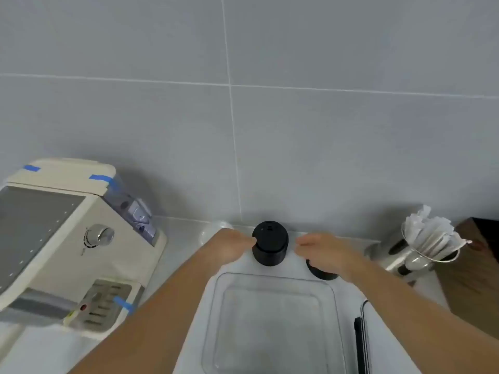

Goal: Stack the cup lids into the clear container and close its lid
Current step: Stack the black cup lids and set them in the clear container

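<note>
A tall stack of black cup lids point(270, 242) stands on the white counter by the wall. My left hand point(232, 245) is at the stack's left side, fingertips touching it, with no grip around it visible. My right hand point(326, 253) hovers to the stack's right, fingers apart and pointing at the stack with a small gap. Under its palm lies another black lid point(321, 272), mostly hidden. The clear container point(213, 306) sits open and empty just in front of both hands. A clear panel with a black edge point(360, 341), possibly the container's lid, stands at its right side.
A cream coffee machine point(67, 238) with blue tape strips fills the left. At the right, a metal cup point(405, 255) holds paper-wrapped sticks, next to a dark wooden block point(475, 265). Grey wall tiles rise behind the counter.
</note>
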`<state>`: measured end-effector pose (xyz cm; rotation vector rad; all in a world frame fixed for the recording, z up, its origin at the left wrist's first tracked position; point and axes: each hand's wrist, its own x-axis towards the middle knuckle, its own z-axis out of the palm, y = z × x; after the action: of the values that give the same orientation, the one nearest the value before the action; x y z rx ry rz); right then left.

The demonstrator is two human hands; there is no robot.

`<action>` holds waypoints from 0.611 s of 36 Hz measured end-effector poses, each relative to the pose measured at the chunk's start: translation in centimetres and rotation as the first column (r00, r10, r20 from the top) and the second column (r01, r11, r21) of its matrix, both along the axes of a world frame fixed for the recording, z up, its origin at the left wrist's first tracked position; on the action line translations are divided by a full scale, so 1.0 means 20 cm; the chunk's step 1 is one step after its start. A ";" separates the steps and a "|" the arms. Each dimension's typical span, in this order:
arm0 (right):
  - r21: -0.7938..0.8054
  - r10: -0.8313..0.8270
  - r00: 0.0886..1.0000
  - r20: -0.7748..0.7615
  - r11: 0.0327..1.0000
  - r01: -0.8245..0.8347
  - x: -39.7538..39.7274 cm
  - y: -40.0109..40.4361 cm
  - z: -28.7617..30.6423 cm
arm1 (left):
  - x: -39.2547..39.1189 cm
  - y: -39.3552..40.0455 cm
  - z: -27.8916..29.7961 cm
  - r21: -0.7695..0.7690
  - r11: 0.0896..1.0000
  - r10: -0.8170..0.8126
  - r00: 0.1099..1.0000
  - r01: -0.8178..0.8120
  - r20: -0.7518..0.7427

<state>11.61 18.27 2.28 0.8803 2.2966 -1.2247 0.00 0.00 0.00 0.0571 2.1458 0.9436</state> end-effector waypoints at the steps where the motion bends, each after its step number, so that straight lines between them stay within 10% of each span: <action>1: -0.062 -0.036 0.998 -0.045 0.998 0.034 -0.01 0.00 -0.04 | 0.00 0.02 -0.02 0.018 1.000 0.013 1.000 -0.014 0.010; 22: -0.317 -0.403 0.915 -0.029 0.872 0.374 -0.28 -0.04 -0.42 | -0.04 0.24 -0.33 0.120 0.893 0.369 0.859 -0.433 0.355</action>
<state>6.09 17.49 -6.07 1.2266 1.9704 -1.7709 -0.75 4.77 -6.65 -0.4422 1.7804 1.3057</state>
